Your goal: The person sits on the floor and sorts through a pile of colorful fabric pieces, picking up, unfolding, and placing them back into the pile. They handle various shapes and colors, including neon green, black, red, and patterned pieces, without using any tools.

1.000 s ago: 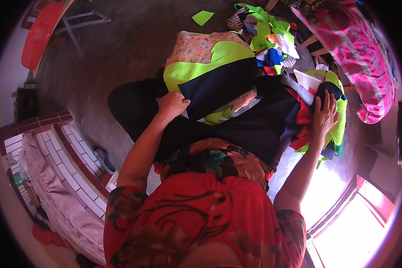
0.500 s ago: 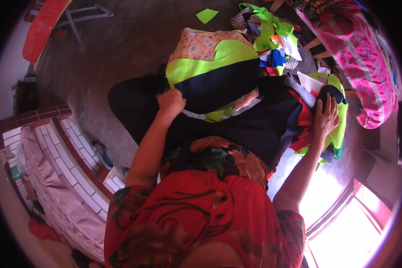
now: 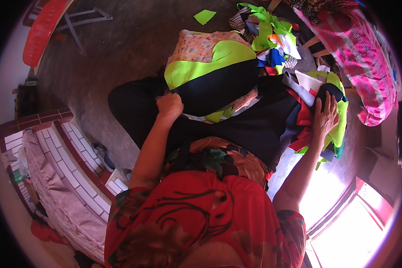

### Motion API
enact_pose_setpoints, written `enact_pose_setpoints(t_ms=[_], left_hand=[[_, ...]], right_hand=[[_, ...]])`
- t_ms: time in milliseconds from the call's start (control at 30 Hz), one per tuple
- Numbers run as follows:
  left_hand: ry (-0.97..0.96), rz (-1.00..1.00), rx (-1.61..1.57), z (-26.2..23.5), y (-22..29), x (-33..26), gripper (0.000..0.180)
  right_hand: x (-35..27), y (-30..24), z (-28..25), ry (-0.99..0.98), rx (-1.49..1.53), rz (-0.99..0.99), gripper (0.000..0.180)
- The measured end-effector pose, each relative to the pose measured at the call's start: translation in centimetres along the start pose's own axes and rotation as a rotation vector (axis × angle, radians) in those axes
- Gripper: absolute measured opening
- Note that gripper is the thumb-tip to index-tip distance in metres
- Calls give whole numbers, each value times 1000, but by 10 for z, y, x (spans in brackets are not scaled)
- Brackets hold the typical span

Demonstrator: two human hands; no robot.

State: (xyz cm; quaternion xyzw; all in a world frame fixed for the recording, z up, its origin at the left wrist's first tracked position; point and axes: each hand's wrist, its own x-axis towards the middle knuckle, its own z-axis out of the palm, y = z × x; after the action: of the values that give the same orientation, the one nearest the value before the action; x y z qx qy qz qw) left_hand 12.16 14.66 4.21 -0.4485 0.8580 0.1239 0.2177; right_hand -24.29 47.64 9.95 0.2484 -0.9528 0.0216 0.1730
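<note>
Across my lap lies a cushion-like bundle with a floral cloth cover (image 3: 195, 48), a lime-green cloth piece (image 3: 183, 73) and a large black cloth piece (image 3: 216, 85). My left hand (image 3: 169, 105) is closed in a fist at the bundle's near left corner. Whatever its fingers hold is hidden. On the right, my right hand (image 3: 327, 117) lies with fingers extended on a heap of cloth scraps. Under and around it are a dark piece (image 3: 329, 91), red pieces (image 3: 304, 117), a white piece (image 3: 309, 81) and lime-green pieces (image 3: 341, 117).
Another scrap pile (image 3: 272, 42) sits on the floor beyond the bundle, with a single green scrap (image 3: 204, 17) to its left. Pink plaid cloth (image 3: 350, 58) hangs at the far right. A red seat or board (image 3: 44, 35) and a brick-patterned ledge (image 3: 76, 154) stand at left.
My left hand has shifted slightly toward me and left, away from the lime-green corner. My right hand stays on the scraps.
</note>
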Motion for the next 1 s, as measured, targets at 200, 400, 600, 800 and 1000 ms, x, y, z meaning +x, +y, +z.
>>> enact_pose_setpoints(t_ms=[200,400,600,800,1000], left_hand=[[-92,-21,20,-7,3,-2,31],[-63,-18,36,3,0,1,30],[-87,19,53,3,0,1,30],[-103,47,60,-2,3,-2,35],[47,17,36,0,5,-4,37]], right_hand=[[0,0,1,3,-2,-1,54],[0,-2,-2,5,-2,-2,53],[0,0,1,-2,-1,5,53],[-1,-2,-2,34,-45,-22,52],[0,-1,0,-1,17,7,54]])
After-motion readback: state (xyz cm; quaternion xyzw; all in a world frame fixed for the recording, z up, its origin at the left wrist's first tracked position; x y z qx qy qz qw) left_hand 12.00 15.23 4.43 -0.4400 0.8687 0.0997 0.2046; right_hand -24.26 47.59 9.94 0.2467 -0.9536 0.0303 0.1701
